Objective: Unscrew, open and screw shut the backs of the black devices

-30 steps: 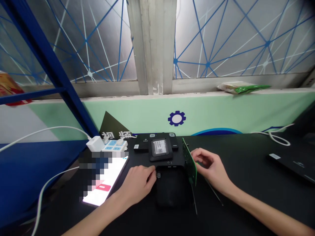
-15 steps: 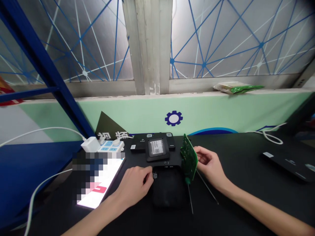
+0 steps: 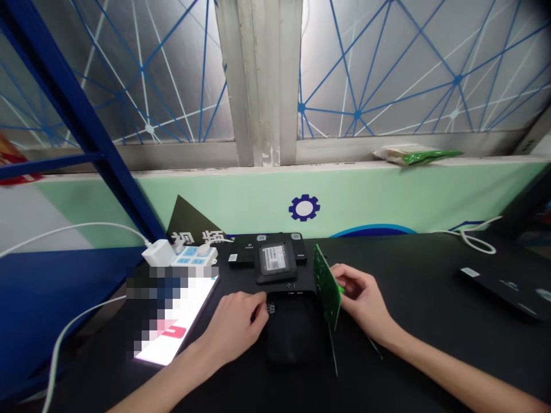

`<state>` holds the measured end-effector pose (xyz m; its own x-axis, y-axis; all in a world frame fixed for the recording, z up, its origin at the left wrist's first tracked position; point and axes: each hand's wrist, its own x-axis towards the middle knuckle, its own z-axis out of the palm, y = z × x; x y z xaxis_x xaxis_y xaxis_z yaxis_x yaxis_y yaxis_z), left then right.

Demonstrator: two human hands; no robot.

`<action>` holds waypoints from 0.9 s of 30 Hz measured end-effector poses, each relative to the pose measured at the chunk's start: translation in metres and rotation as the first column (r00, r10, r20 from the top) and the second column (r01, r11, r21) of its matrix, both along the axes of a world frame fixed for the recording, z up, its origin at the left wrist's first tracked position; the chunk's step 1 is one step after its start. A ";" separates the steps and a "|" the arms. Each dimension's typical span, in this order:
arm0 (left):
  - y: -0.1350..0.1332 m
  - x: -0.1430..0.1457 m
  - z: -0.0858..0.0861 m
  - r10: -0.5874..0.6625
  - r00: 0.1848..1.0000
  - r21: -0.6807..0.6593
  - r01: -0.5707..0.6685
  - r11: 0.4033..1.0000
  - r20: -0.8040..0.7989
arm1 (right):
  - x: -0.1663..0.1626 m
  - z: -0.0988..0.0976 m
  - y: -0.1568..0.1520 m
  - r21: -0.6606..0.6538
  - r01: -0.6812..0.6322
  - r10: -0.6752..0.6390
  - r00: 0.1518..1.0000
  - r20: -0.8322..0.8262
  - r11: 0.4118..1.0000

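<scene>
One head-worn view, looking forward and down: left hand (image 3: 236, 320) and right hand (image 3: 364, 295) near, lower centre; wall (image 3: 232, 198) mid-frame, windows (image 3: 379, 69) top.

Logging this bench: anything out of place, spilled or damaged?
The phone: blocky mosaic hides the left part of its screen, likely image masking, not damage. The circuit board stands on edge by the open black case but looks held by the right hand, not misplaced. No spill or damage shows.
</scene>
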<state>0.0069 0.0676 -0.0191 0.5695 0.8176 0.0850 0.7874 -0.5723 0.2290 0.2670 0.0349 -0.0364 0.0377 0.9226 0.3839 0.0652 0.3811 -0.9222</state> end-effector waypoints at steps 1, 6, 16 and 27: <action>0.000 0.000 0.000 0.002 1.000 -0.007 -0.002 1.000 -0.002 | -0.002 0.000 -0.001 0.017 -0.008 0.008 0.999 0.036 1.000; 0.000 0.000 0.001 0.006 1.000 -0.015 -0.006 1.000 -0.023 | -0.006 -0.001 -0.006 0.089 -0.041 0.022 0.978 0.207 0.995; 0.001 -0.001 0.001 -0.015 1.000 -0.009 0.015 1.000 -0.026 | -0.004 0.000 -0.006 0.098 -0.085 0.046 0.938 0.344 0.992; 0.003 -0.002 -0.002 -0.029 0.998 0.020 0.030 0.999 -0.052 | -0.006 -0.001 -0.009 0.161 -0.184 0.084 0.869 0.487 0.970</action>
